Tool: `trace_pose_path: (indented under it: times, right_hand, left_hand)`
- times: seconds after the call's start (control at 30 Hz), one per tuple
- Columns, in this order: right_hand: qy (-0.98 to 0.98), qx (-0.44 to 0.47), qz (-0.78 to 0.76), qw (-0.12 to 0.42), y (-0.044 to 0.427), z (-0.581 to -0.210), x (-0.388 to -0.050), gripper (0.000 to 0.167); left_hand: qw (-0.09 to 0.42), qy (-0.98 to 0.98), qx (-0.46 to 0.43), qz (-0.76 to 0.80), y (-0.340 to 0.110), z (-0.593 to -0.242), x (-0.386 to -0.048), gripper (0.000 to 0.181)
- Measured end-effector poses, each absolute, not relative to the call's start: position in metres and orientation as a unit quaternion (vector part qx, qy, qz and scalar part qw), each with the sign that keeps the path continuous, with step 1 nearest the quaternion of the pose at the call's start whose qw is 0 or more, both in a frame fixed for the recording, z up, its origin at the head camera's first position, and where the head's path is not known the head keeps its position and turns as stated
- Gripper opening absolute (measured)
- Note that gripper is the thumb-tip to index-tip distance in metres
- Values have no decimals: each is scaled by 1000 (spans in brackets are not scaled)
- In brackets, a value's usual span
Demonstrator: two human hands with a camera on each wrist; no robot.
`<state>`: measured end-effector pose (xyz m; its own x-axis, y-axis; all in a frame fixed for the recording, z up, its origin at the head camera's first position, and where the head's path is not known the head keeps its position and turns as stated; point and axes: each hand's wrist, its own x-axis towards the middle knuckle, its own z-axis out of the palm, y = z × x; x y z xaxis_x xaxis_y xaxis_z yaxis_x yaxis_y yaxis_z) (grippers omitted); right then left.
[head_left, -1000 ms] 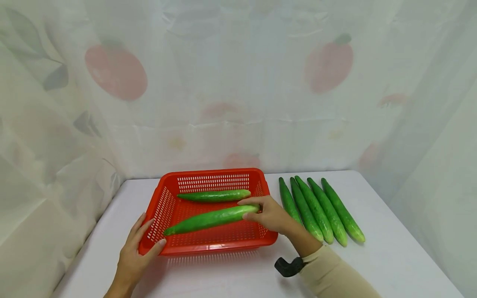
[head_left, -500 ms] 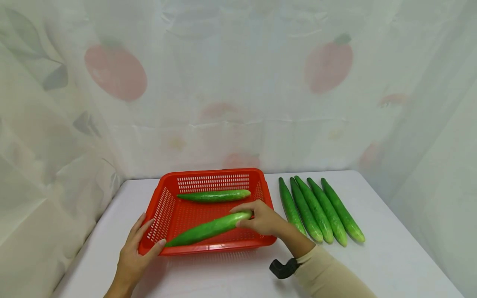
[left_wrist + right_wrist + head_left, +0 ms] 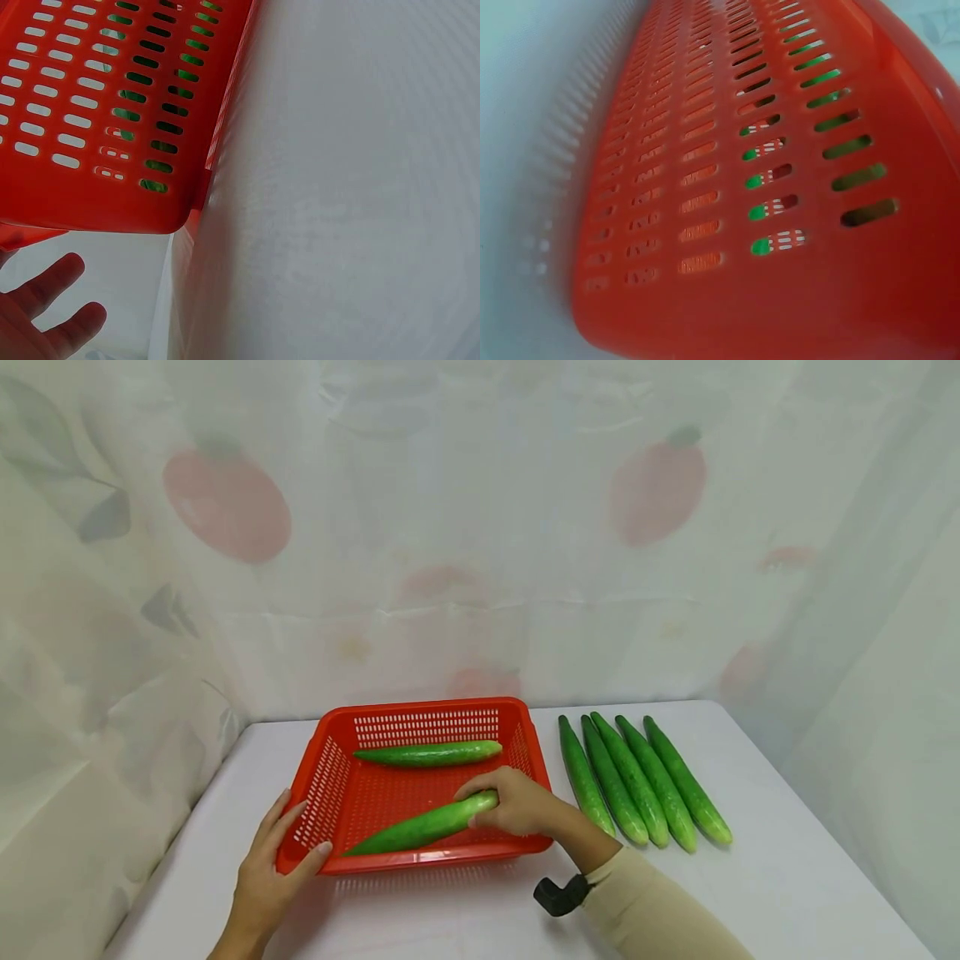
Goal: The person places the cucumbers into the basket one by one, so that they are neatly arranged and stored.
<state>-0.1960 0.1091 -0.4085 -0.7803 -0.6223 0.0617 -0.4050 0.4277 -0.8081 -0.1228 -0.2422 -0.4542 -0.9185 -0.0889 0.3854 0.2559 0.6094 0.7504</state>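
My right hand [image 3: 517, 806] holds a cucumber [image 3: 420, 831] by its paler end, inside the front part of a red plastic basket [image 3: 390, 860]. The cucumber slants down to the left, its dark tip close to the front wall. A second cucumber [image 3: 427, 754] lies along the basket's back. At the front left corner, my left hand [image 3: 266, 877] rests against the basket, thumb by the front rim and fingers fairly straight along the left side. Two of those fingers [image 3: 56, 281] show apart from the rim in the left wrist view. The right wrist view shows green through the basket's slots [image 3: 757, 214]; the hand is hidden there.
Several cucumbers [image 3: 633, 777] lie side by side on the white table [image 3: 780, 860], right of the basket. Behind the table hangs a pale curtain [image 3: 450, 527] with fruit prints. A black wrist device [image 3: 561, 896] sits at my right cuff.
My right hand has moved left and down with the cucumber, bringing it deeper into the basket's front. The left hand stays at the corner.
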Motion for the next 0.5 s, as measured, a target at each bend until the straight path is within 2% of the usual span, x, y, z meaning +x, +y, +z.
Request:
trace_pose_path:
  times: [0.5]
  right_hand:
    - [847, -290, -408, 177, 106, -407, -198, 27]
  left_hand:
    - [196, -874, -46, -442, -242, -453, -122, 66]
